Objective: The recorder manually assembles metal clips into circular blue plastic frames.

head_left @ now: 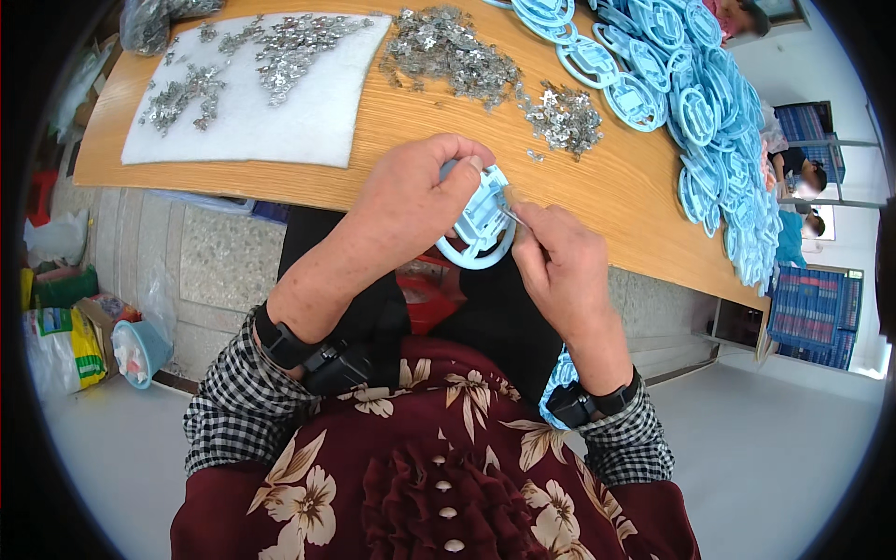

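My left hand (420, 191) grips the upper left edge of a light-blue round plastic part (478, 259), with its thumb on the top. The part has an open ring at its lower side and a raised frame in its middle. It is held tilted over the table's near edge. My right hand (565, 266) is closed in a pinch at the part's right side. From its fingertips a thin, pale metal-looking tool (512, 217) reaches to the part's frame; its kind is too small to make out.
Small metal pieces lie in piles (453, 56) on the wooden table (373, 135), with a smaller heap (565, 119) closer. More are spread on a white foam sheet (252, 131). Many blue plastic parts (639, 98) are heaped at the right. A blue bin (142, 353) stands on the floor.
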`<action>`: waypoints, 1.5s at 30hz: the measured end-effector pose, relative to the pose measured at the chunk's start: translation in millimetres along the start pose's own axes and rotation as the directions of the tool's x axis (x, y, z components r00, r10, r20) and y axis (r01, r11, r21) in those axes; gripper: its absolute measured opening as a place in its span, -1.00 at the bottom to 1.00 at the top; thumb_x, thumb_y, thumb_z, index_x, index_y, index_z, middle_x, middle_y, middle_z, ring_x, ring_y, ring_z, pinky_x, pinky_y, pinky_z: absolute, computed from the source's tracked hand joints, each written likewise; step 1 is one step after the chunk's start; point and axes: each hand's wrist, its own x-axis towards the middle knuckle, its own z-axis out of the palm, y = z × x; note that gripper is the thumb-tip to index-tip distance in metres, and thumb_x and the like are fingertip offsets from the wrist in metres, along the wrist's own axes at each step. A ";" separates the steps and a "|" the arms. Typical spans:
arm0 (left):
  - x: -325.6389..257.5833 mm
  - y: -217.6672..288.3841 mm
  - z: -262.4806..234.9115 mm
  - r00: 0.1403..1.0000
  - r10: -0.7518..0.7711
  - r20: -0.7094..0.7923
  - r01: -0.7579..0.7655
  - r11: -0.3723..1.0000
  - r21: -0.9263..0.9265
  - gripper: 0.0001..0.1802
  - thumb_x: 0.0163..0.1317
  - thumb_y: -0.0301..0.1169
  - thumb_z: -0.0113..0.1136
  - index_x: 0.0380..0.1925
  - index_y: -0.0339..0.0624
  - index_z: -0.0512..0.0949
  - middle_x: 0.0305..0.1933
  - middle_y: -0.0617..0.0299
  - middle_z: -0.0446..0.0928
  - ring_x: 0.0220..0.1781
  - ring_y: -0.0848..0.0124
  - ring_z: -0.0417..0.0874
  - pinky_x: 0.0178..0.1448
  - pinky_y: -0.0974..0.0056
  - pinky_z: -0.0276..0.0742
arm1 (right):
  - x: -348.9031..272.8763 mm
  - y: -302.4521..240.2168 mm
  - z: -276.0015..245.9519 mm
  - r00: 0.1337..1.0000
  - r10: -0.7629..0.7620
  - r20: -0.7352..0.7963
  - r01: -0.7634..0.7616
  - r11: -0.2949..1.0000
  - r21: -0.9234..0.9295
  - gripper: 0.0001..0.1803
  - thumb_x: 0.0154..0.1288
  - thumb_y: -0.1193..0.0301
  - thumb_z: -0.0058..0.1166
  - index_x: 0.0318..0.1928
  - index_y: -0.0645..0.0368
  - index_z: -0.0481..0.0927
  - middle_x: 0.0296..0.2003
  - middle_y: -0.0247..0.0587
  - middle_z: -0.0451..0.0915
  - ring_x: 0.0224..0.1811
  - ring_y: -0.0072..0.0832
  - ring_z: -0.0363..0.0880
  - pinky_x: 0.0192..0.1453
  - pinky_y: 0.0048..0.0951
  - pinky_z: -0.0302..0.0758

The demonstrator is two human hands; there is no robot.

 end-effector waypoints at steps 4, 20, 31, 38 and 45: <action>-0.4 1.6 0.1 1.000 -0.003 0.013 0.003 1.000 0.003 -0.66 0.52 -0.30 -0.01 0.03 -0.37 0.56 -0.25 0.23 0.65 -0.33 0.56 0.69 -0.34 0.42 0.70 | -7.1 1.6 4.1 0.998 0.024 -0.057 -0.020 0.998 0.064 -0.73 0.19 0.55 0.22 -0.06 0.19 0.69 -0.43 -0.08 0.63 -0.45 -0.14 0.64 -0.35 -0.24 0.55; -1.5 2.4 1.5 0.999 0.040 -0.024 -0.036 0.989 0.141 -0.68 0.50 -0.32 -0.01 0.01 -0.34 0.59 -0.29 0.23 0.67 -0.30 0.56 0.67 -0.26 0.38 0.64 | 11.3 5.9 12.8 0.958 0.285 -0.029 -0.261 0.911 0.320 -0.91 0.27 0.49 0.28 -0.31 0.25 0.63 -0.62 -0.23 0.50 -0.62 -0.47 0.43 -0.47 -0.41 0.39; -2.5 1.1 3.7 0.999 0.021 -0.032 -0.018 0.995 0.098 -0.68 0.51 -0.33 -0.01 0.01 -0.34 0.58 -0.29 0.20 0.67 -0.36 0.54 0.68 -0.31 0.39 0.67 | 0.3 2.0 16.6 0.972 0.180 -0.154 -0.151 0.972 0.182 -0.88 0.27 0.56 0.21 -0.17 0.22 0.63 -0.56 -0.17 0.55 -0.56 -0.36 0.58 -0.40 -0.38 0.52; -1.9 3.7 3.7 0.999 0.034 -0.031 -0.030 0.991 0.132 -0.68 0.50 -0.32 -0.02 0.00 -0.34 0.59 -0.28 0.19 0.67 -0.33 0.51 0.69 -0.26 0.37 0.66 | -1.0 7.1 11.4 0.946 0.302 -0.117 -0.252 0.915 0.315 -0.86 0.26 0.53 0.25 -0.16 0.22 0.65 -0.58 -0.22 0.54 -0.58 -0.47 0.51 -0.42 -0.42 0.48; -2.5 3.3 2.5 0.997 0.060 -0.041 -0.055 0.990 0.132 -0.69 0.50 -0.33 -0.01 0.00 -0.33 0.59 -0.27 0.24 0.67 -0.30 0.52 0.69 -0.23 0.36 0.64 | 4.6 -0.3 6.4 0.963 0.262 -0.057 -0.241 0.939 0.245 -0.87 0.27 0.49 0.30 -0.20 0.21 0.65 -0.61 -0.29 0.51 -0.60 -0.57 0.43 -0.45 -0.46 0.42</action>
